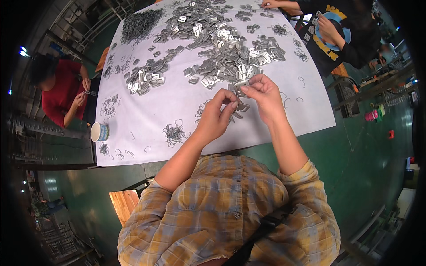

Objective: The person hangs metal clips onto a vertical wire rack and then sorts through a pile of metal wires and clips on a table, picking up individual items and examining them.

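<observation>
My right hand (267,98) is closed, thumb and fingers pinching a flat grey metal plate with a slot (242,84). Just left of it and lower, my left hand (216,116) is closed in a pinch; what lies between its fingertips is too small to make out. Both hands are close together above the near side of the white-covered table (262,128). Beneath them, partly hidden, lie a few more metal plates (242,107). A large heap of slotted metal plates (222,51) spreads just beyond. To the left of my left hand sits a small pile of bent wire hooks (174,133).
A dense heap of wire hooks (141,25) lies at the far left. Smaller hook clusters (110,105) line the left side, near a paper cup (99,132) at the edge. A person in red (64,91) works at left; another in black (337,35) works at far right.
</observation>
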Action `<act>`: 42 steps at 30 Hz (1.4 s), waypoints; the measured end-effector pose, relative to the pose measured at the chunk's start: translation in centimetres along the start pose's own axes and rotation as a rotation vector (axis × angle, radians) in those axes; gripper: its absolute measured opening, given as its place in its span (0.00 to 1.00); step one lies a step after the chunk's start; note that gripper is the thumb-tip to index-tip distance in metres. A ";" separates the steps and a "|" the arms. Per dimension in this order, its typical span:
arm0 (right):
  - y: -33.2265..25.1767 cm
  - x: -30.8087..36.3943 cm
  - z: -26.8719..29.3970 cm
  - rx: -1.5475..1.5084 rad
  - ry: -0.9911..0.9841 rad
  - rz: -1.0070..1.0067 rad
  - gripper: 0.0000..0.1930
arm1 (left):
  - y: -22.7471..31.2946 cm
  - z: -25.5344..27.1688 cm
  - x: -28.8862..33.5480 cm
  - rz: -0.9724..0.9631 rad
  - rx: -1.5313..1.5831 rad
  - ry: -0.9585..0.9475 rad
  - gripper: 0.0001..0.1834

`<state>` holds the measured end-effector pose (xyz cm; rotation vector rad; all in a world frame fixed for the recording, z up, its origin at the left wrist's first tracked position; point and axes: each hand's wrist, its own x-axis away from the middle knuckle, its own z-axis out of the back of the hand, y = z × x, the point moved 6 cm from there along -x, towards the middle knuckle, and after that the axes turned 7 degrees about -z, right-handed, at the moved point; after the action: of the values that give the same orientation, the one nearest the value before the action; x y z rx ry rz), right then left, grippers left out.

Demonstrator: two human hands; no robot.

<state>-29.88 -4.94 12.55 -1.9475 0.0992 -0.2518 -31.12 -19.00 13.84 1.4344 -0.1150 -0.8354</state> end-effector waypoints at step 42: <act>6.7 17.4 10.4 0.000 0.141 -0.096 0.11 | -10.3 -5.9 0.0 -0.144 -0.376 -0.039 0.05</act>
<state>-10.34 -1.31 4.86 -1.9361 0.0979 -0.4528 -32.44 -13.26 3.55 1.0814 0.1130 -0.9475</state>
